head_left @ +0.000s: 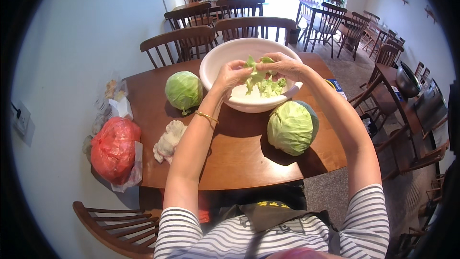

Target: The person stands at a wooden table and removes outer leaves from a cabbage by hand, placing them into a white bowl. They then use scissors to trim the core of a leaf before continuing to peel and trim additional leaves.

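Note:
Over a large white basin [214,62], my left hand [233,73] and my right hand [285,66] are both closed on a green cabbage leaf [258,69], one at each side of it. Torn cabbage pieces [272,88] lie in the basin below my fingers. A whole cabbage [184,90] rests on the table left of the basin. Under my right forearm sits a second, larger cabbage [290,128], close to the basin's near rim. My left wrist wears a gold-coloured bracelet.
On the brown wooden table [244,163] a crumpled whitish cloth [169,139] lies beside my left forearm. A red plastic bag [115,151] and clear bags [106,97] crowd the left edge by the wall. Wooden chairs [177,41] stand behind the table; metal pots [430,100] are at right.

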`<state>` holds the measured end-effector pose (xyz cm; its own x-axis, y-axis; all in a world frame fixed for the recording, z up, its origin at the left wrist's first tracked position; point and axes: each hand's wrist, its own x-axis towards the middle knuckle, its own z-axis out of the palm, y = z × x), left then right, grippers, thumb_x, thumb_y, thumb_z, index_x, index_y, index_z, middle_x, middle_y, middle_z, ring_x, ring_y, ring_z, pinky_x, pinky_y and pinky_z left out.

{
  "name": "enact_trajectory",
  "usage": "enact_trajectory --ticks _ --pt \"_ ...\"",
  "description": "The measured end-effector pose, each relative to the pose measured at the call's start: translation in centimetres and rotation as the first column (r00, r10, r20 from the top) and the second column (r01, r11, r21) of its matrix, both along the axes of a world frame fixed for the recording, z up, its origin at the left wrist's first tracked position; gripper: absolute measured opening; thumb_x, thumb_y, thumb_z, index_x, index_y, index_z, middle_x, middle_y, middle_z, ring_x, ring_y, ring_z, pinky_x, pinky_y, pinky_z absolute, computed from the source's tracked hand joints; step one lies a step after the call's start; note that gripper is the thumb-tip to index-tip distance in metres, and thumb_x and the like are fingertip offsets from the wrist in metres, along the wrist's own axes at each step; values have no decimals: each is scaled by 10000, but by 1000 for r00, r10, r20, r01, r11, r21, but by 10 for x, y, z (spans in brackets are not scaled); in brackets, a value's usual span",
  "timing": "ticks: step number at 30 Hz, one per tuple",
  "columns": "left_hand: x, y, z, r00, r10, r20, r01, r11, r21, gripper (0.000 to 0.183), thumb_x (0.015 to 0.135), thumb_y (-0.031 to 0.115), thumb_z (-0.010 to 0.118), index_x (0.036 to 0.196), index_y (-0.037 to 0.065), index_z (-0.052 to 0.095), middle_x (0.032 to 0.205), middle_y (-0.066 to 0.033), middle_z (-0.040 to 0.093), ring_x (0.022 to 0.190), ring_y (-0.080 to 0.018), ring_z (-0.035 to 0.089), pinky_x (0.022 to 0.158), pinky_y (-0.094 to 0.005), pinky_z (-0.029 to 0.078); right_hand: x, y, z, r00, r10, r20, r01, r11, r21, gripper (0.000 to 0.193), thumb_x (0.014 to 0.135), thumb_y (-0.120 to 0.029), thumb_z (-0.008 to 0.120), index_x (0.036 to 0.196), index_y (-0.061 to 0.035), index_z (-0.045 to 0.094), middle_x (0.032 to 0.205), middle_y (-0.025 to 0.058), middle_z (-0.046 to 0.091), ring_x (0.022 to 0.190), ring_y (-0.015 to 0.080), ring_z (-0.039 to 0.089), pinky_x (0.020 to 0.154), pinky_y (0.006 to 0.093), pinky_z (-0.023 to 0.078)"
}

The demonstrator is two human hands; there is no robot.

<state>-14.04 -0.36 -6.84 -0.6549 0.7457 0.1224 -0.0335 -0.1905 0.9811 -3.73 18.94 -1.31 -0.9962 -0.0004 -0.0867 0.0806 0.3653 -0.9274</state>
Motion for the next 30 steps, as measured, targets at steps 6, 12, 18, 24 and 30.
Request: enact_trajectory --ticks 6,12,18,24,30 --pt "4 -2 7 991 -124 48 127 990 -59 255 861 120 733 1044 -42 661 957 -135 690 838 -183 695 719 -278 612 -6 4 2 962 -18 -272 108 941 321 237 786 -89 757 1005 -22 698 759 48 672 653 113 607 576 273 481" --pt "4 -2 4 997 -75 -21 74 996 -58 237 878 103 700 1023 -78 654 914 -160 690 781 -227 710 734 -296 616 -3 -33 -7 808 78 -584 418 622 662 113 738 -52 697 844 -15 708 857 232 689 826 381 685 743 442 545" --pt "14 -3 12 999 -50 8 51 998 -40 185 886 69 681 1004 -71 659 909 -145 689 800 -215 711 711 -292 626 -17 -34 -10 811 25 -584 547 322 773 156 805 -60 654 954 -16 669 917 212 682 816 368 692 735 436 566" --pt "17 1 4 994 -35 103 28 997 77 202 879 118 714 1009 -29 669 884 -95 676 744 -166 692 691 -289 627 -29 28 -24 684 -102 -722 665 495 559 144 816 9 526 912 22 632 902 272 657 805 439 657 715 488 524" --pt "11 -3 4 992 -8 122 3 999 43 172 893 140 709 1036 48 686 895 -40 680 793 -110 647 729 -263 572 -16 44 -12 964 -138 -228 238 829 507 429 855 -199 710 1250 -49 633 1248 131 628 1027 227 658 928 319 502"
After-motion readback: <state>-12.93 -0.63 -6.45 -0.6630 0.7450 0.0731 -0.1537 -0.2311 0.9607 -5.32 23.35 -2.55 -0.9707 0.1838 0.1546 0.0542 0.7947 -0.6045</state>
